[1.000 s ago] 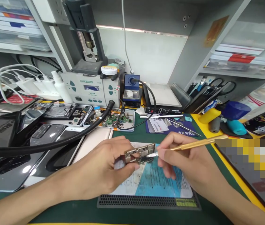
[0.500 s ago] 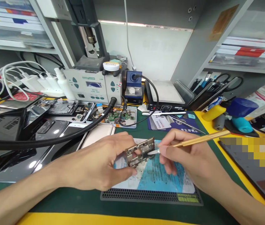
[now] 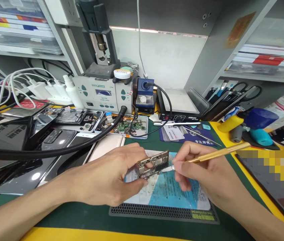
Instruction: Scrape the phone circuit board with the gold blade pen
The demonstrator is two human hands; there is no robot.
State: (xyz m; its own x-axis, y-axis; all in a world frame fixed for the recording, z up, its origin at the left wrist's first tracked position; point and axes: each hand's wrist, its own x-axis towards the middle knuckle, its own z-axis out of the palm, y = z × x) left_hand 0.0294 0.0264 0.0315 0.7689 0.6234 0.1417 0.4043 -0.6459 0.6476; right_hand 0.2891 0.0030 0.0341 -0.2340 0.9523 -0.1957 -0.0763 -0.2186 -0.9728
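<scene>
Tilted up above the mat, a small phone circuit board [image 3: 154,164] is pinched at its left end by the thumb and fingers of my left hand [image 3: 114,174]. My right hand [image 3: 194,164] grips a gold-handled craft knife [image 3: 214,153] like a pen. Its pale blade points left at the board's lower right edge, by a dark patch; whether it touches I cannot tell. Beneath both hands lies a blue and white sheet [image 3: 174,187] with dark stains, on a grey mat [image 3: 162,211] with a honeycomb pattern.
Phones and phone parts [image 3: 59,144] crowd the left, crossed by a thick black hose [image 3: 81,152]. Behind stand a grey soldering station [image 3: 104,95], a tray of circuit boards [image 3: 142,129] and a flat heating plate [image 3: 179,103]. Tweezers [image 3: 202,134] lie on a purple card at right.
The knife's blade has come off the middle of the board to its lower right edge, uncovering more of the dark patch. The whole view has shifted slightly.
</scene>
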